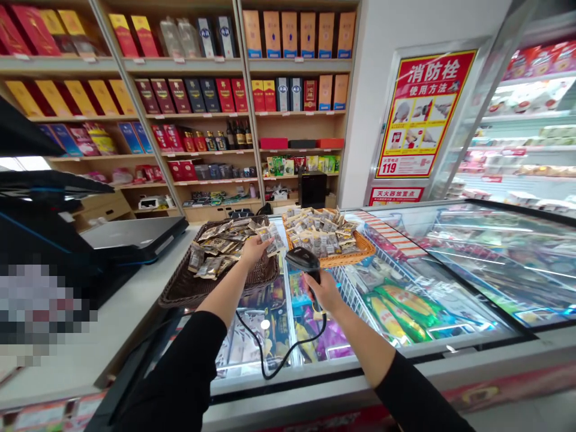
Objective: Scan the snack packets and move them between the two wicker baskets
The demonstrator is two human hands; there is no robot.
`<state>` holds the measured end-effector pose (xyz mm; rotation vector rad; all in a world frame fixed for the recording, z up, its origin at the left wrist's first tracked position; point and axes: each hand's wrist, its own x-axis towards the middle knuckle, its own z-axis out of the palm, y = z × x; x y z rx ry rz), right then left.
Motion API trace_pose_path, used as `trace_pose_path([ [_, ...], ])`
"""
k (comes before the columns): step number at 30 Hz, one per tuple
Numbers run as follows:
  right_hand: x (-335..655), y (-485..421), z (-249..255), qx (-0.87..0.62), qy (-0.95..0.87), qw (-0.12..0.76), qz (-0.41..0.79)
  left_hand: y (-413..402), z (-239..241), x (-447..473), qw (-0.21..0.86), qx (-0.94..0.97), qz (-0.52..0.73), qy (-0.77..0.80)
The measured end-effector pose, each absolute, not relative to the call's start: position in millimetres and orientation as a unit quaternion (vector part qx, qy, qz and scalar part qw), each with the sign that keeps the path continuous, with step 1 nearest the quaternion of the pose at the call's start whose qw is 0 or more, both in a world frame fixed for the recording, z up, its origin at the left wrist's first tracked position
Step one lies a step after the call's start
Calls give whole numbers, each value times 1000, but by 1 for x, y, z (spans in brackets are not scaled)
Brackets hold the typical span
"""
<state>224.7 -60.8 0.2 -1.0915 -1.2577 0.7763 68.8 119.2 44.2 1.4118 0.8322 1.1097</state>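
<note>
Two black sleeves (175, 372) of smooth cloth come in from 7 and 5 o'clock over the white rim of a freezer (351, 390) with sliding glass lids. A thin, rubbery black cable (268, 377) droops in a loop over the glass at 12 o'clock, rising to a scanner (303, 258) of hard, dark plastic with a rounded head and a pistol grip. The right hand (326, 291) is wrapped round that grip. Just beside the scanner's head, the left hand (256, 247) has thumb and fingers pinched together on a small flat sachet (271, 239), crinkly, see-through and tan, at the inner edge of a basket.

That dark basket (171, 295), woven in brown strands with sloping sides, sits towards 11 o'clock, heaped with similar sachets (216, 240). Towards 1 o'clock stands a light basket (348, 259) in orange-tan weave, also piled with them; their print is too small to read. Under the glass, white wire racks hold shiny green and yellow bags (400, 309). At 10 o'clock a flat metal plate (135, 234) rests on the pale worktop (121, 315).

Beyond, at 11 o'clock, wooden shelves (306, 127) carry upright cartons, among them orange ones (288, 34). At 1 o'clock a framed red-and-yellow poster (425, 114) reads "消防栓", "使用方法" and "119"; the red sign (396, 195) below says "灭火器放置点". A lit display cooler (531, 132) stands at 2 o'clock.
</note>
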Motion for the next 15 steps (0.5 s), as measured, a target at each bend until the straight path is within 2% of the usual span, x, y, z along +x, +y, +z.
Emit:
trace_pose_path([
  [6,220,-63,2,-483,-569,586,315,120,36,61,511,625,464,364],
  [15,220,-65,6,-474,-573,587,319,122,35,64,524,633,462,333],
])
